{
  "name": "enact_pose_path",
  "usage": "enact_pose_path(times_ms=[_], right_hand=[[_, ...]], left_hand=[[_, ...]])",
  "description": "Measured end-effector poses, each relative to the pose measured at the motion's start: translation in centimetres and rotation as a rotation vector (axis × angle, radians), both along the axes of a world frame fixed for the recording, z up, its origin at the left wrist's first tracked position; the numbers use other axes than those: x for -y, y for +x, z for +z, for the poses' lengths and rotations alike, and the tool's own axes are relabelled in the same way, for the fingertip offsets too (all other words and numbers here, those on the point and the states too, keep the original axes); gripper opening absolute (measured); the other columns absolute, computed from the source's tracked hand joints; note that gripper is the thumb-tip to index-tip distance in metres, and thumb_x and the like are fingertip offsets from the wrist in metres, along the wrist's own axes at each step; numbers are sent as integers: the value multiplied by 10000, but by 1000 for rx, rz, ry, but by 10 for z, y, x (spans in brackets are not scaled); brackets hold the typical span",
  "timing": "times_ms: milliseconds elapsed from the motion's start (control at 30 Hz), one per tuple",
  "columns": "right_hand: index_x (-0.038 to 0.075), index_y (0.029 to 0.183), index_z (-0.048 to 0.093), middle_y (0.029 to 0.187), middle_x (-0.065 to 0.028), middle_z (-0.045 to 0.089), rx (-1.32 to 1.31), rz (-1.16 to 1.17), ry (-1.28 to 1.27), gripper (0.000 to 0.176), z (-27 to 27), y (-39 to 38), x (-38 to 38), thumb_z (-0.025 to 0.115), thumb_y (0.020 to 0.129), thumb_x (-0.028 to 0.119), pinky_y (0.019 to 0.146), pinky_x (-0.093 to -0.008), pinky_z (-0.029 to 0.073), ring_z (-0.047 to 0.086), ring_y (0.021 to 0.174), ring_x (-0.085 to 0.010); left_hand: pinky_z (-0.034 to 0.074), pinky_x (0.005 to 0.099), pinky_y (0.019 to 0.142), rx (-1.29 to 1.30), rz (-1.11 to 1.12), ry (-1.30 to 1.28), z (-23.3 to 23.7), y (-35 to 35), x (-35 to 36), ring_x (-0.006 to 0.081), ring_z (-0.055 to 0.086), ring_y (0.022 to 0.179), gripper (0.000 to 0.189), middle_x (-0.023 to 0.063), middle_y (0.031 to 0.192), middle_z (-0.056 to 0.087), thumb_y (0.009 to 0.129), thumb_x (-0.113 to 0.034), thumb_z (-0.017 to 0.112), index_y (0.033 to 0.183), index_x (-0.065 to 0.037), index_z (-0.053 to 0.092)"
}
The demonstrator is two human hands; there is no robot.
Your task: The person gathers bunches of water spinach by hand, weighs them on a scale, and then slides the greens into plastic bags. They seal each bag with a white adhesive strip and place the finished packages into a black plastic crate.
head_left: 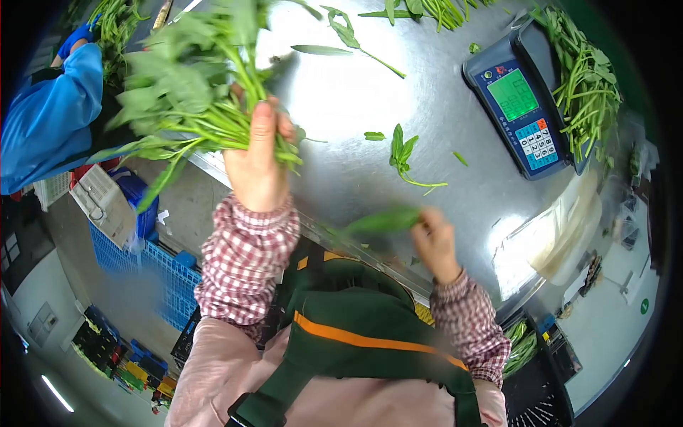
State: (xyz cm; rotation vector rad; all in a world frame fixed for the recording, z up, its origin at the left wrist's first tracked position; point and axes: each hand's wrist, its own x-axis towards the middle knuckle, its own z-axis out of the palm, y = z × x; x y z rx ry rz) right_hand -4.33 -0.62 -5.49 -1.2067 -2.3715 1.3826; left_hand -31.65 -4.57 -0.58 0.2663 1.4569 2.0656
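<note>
My left hand (260,156) is wrapped round the stems of a bunch of water spinach (192,92), held up over the table's near edge. Its leaves spread to the left and away from me, partly blurred. My right hand (435,238) is closed in a pinch on a long green leaf (384,220), low over the near side of the steel table (334,149). The leaf is smeared by motion and points left. Loose on the metal lie a small leafy sprig (404,158) and a longer sprig (363,51).
A digital scale (523,107) with a lit green display stands at the right, more greens (587,78) on it. Clear plastic bags (569,220) lie at the near right. At the left is a co-worker's blue sleeve (60,107). Blue crates (153,274) stand below on the floor.
</note>
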Motion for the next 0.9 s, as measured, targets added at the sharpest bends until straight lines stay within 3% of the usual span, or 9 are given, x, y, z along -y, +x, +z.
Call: enact_pose_path(times_ms=[133,233,333,533,600,667,733,833,900], right_hand=[[19,951,540,799,-147,514,118,-187,383,195,-54,-5,-32,585,763,49,612,-370,420,513,707,-284],[11,1008,507,859,-168,511,224,-24,288,253,-72,-17,-26,583,773,71,662,-390,418,510,774,-314],[9,1018,501,851,-168,512,-82,351,3,254,-70,-35,-27,575,788,89,664,-403,420,511,766,-329],[-6,1015,534,934,-176,542,-305,342,-213,315,7,-193,-58,621,786,192,706,-335,446,556,766,-262],[-2,1008,526,982,-214,522,-133,167,146,352,-14,-206,-97,649,749,202,712,-372,441,558,762,-282],[6,977,534,964,-229,532,-21,-63,745,333,-49,-205,-141,655,726,188,714,-411,432,558,751,-303],[12,921,563,846,-183,565,289,-85,781,234,-79,-183,-160,620,739,147,712,-435,421,548,736,-316],[40,931,597,881,-172,592,473,128,433,180,-69,-174,-142,571,797,156,733,-421,433,560,808,-319],[21,843,564,816,-162,594,13,-145,-11,128,-63,-167,-98,544,821,145,680,-385,443,567,751,-309]], left_hand=[[419,244,604,121,-116,-92,-47,-30,12,105,487,690,341,31,863,537,845,-158,605,1136,-29,482],[459,256,642,121,-74,-227,-51,-50,18,128,537,753,333,46,897,561,838,-148,611,1124,-22,496],[490,252,642,27,56,-263,-38,-56,8,145,579,782,340,87,953,587,840,-145,604,1128,-6,487],[435,230,508,-322,192,-141,-3,-51,-2,137,570,610,352,135,866,589,887,-169,532,1124,63,412],[463,247,520,-243,11,-227,2,-47,2,159,591,650,304,164,913,589,889,-175,513,1093,35,431],[532,325,670,25,-167,-307,-16,-34,1,253,612,853,337,203,992,583,882,-202,532,1124,9,429],[490,375,819,270,-205,-307,-77,-18,3,264,556,1005,430,181,1067,570,857,-160,573,1209,20,404],[468,274,786,-204,-190,-479,-129,-41,12,198,542,981,300,147,1077,565,870,-117,545,1121,44,509],[467,246,758,-272,-146,-688,-96,-65,7,170,556,935,254,124,1042,580,870,-88,537,1089,41,531]])
